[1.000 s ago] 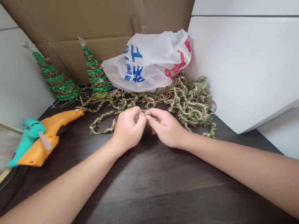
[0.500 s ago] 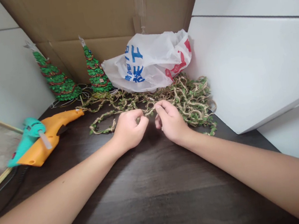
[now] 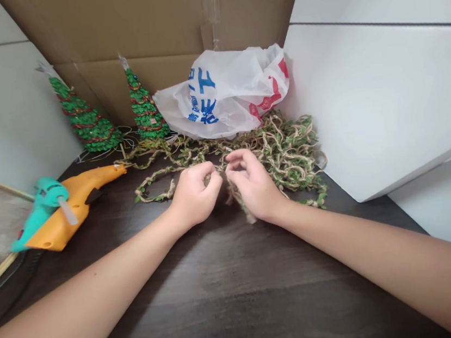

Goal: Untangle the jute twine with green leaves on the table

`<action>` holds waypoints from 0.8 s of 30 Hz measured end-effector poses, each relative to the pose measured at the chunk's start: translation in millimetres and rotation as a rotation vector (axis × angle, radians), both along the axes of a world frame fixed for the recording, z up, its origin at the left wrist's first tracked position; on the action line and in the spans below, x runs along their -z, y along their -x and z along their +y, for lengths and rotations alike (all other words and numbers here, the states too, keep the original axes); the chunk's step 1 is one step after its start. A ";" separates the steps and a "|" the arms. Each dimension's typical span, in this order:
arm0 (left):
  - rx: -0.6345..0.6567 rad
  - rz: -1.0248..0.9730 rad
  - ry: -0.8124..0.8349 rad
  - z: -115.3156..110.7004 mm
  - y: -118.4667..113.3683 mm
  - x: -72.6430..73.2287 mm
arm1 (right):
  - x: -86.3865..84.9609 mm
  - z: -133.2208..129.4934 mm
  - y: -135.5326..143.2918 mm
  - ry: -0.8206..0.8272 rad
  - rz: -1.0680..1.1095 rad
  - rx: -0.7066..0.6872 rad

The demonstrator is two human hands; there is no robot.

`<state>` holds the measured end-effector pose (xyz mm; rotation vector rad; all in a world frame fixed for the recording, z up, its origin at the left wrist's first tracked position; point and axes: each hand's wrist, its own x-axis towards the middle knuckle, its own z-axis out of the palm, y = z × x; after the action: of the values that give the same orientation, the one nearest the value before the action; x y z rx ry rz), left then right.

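A tangled leafy twine garland, brown cord with small green leaves, lies across the back of the dark table. My left hand is closed, its thumb and fingers pinching a strand of it. Close by on the right, my right hand has its fingers curled round the same strand near the thumb. A short piece of the garland hangs down below the right palm, slightly blurred. The fingertips of both hands are partly hidden. To the left of my left hand lies a loose loop of garland.
Two small green Christmas trees stand at the back left. A white plastic bag lies behind the garland. On the left, a teal glue gun rests against an orange holder. Cardboard and white boxes border the table.
My right hand has turned and its fingers have lifted slightly. A garland piece now hangs beneath its palm, where none showed before. The left hand has hardly moved.
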<state>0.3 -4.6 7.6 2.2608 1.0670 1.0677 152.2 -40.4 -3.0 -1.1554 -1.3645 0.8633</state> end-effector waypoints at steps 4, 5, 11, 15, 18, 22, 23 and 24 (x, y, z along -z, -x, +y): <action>0.030 0.002 -0.036 -0.8 -0.3 -0.2 | 3.6 2.2 0.3 0.017 0.014 -0.075; 0.034 -0.003 -0.038 -0.9 -0.3 -0.2 | 4.3 2.3 0.0 0.007 -0.014 -0.100; 0.054 -0.005 -0.040 -1.1 0.2 -0.2 | 5.6 1.4 -1.9 -0.033 -0.045 -0.079; 0.026 -0.013 -0.041 -0.8 -0.3 1.1 | 4.7 2.9 -2.0 -0.040 0.057 -0.001; -0.006 -0.031 -0.059 0.3 -0.8 3.0 | 3.5 4.1 -1.0 -0.011 0.161 0.025; -0.011 0.005 -0.098 2.1 -0.6 4.3 | 1.5 3.5 0.4 0.034 0.213 -0.004; -0.026 0.016 -0.125 2.5 -0.5 4.3 | 1.1 3.0 0.6 0.040 0.204 -0.023; -0.046 0.019 -0.156 2.9 -0.4 4.4 | 0.7 2.4 0.7 0.045 0.190 -0.045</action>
<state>0.7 -1.7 3.2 2.3825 1.0826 1.1875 151.6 -38.0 -3.7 -1.0522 -1.2247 1.0141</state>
